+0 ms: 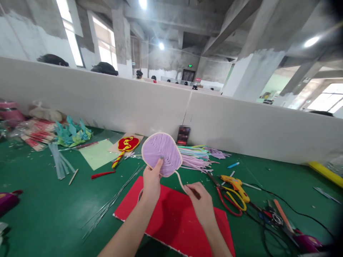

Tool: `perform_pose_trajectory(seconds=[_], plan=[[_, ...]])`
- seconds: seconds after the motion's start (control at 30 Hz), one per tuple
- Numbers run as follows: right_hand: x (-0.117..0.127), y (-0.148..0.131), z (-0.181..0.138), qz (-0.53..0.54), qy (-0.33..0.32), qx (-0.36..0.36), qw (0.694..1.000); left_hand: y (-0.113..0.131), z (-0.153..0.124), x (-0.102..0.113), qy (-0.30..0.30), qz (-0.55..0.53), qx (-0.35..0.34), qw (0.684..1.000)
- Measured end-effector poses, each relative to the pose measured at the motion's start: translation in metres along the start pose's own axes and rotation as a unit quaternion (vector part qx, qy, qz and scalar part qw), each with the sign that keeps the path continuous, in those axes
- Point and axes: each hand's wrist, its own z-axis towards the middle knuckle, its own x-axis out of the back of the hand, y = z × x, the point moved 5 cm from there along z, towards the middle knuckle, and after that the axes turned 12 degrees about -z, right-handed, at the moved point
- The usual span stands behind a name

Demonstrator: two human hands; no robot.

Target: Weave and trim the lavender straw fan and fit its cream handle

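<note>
My left hand (pixel 154 176) grips a lilac fan-shaped piece (pixel 164 150) by its lower edge, thumb pressed on its front. The piece has slanting ribs of fuzzy stems and a cream border. From its lower right edge hangs a loose cream pipe cleaner (pixel 180 180), and my right hand (pixel 197 196) pinches the free end between thumb and fingers. Both hands are raised above a red board (pixel 171 210) on the green table. Behind the lilac piece lies a bundle of pastel pipe cleaners (pixel 197 159), partly hidden by it.
Right of my hands lie scissors (pixel 232 200), a yellow glue gun (pixel 237 185) with its black cord, and pliers (pixel 273 217). To the left are thin wires (pixel 115 200), a red-and-yellow fan-shaped piece (pixel 128 143) and clear glue sticks (pixel 60 164). A white partition (pixel 128 103) stands behind.
</note>
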Motion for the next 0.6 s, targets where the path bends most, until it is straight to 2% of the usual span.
perform_pose_trajectory(seconds=[0.13, 0.23, 0.33, 0.47, 0.53, 0.6], plan=[[0.023, 0.015, -0.004, -0.125, 0.077, 0.064, 0.987, -0.012, -0.013, 0.021, -0.005, 0.036, 0.043, 0.998], [0.033, 0.022, -0.011, -0.172, 0.115, 0.151, 0.967, -0.017, -0.024, 0.034, -0.028, 0.051, 0.075, 0.996], [0.045, 0.03, -0.018, -0.174, 0.118, 0.218, 0.953, -0.014, -0.028, 0.048, -0.08, 0.082, 0.138, 0.984], [0.062, 0.046, -0.025, -0.174, 0.086, 0.225, 0.955, 0.004, -0.016, 0.072, -0.1, 0.166, 0.181, 0.964], [0.066, 0.049, -0.03, -0.176, 0.054, 0.223, 0.957, 0.012, -0.007, 0.078, -0.138, 0.263, 0.185, 0.937], [0.067, 0.047, -0.036, -0.185, 0.022, 0.236, 0.954, 0.017, 0.001, 0.076, -0.207, 0.388, 0.171, 0.882]])
